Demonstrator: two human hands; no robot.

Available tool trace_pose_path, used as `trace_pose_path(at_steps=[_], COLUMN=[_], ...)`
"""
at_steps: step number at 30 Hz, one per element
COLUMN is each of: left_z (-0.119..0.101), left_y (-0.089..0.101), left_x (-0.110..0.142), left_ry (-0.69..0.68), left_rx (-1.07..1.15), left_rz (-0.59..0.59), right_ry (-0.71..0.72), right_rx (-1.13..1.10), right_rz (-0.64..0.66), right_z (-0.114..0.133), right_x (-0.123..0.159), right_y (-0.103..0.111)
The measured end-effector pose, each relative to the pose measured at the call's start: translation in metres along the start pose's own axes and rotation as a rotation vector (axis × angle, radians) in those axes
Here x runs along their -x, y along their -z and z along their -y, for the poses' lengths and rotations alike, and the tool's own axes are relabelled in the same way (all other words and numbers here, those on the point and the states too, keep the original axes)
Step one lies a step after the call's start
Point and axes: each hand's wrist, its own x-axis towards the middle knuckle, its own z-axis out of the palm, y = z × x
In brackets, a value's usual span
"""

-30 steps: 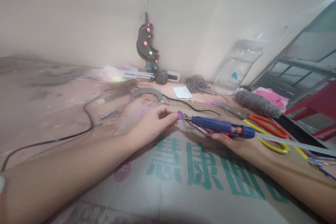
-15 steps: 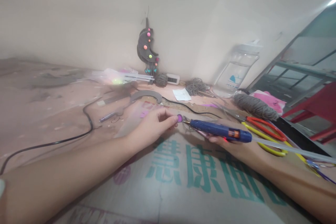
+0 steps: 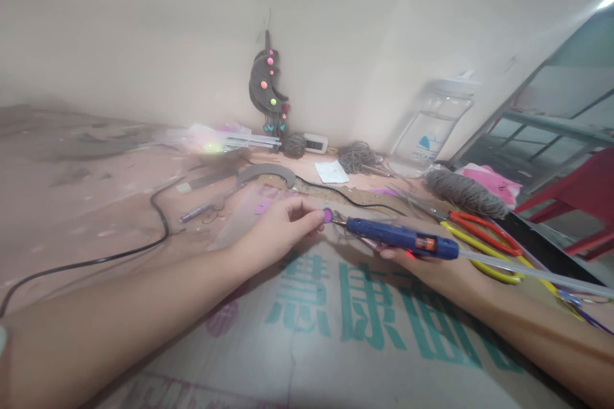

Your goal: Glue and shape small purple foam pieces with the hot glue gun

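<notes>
My left hand [image 3: 281, 225] pinches a small purple pom-pom [image 3: 328, 215] between thumb and fingers. My right hand [image 3: 422, 263] grips a blue hot glue gun [image 3: 396, 236] from below, its metal nozzle touching the pom-pom. A clear glue stick [image 3: 532, 273] juts out of the gun's back toward the right. Both hands hover just above a flattened cardboard sheet with green printed characters [image 3: 364, 313].
Orange-and-yellow scissors [image 3: 484, 236] lie right of the gun, beside a grey yarn skein [image 3: 463, 193]. A black cable [image 3: 158, 217] snakes across the floor at left. By the wall stand a grey moon ornament with coloured balls [image 3: 266, 86], a clear plastic jar [image 3: 432, 131] and a grey crescent cutout [image 3: 266, 174].
The view tilted slightly; both hands kept their pose, with the glue gun's nozzle staying at the purple pom-pom.
</notes>
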Motion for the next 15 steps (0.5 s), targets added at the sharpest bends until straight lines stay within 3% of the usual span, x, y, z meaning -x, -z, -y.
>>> trace_pose_path(at_steps=[11,15], left_z=[-0.0038,-0.0028], left_y=[-0.0003,-0.0001], left_x=[0.0019,0.0016], left_ry=[0.011,-0.001], left_rx=[-0.017,-0.021], left_rz=[-0.003,-0.015], right_ry=[-0.016,0.071], right_rx=[-0.062,-0.066], right_rz=[-0.037,-0.061], right_z=[0.0016,-0.0023], right_x=[0.0006,-0.0008], right_y=[-0.0024,-0.0021])
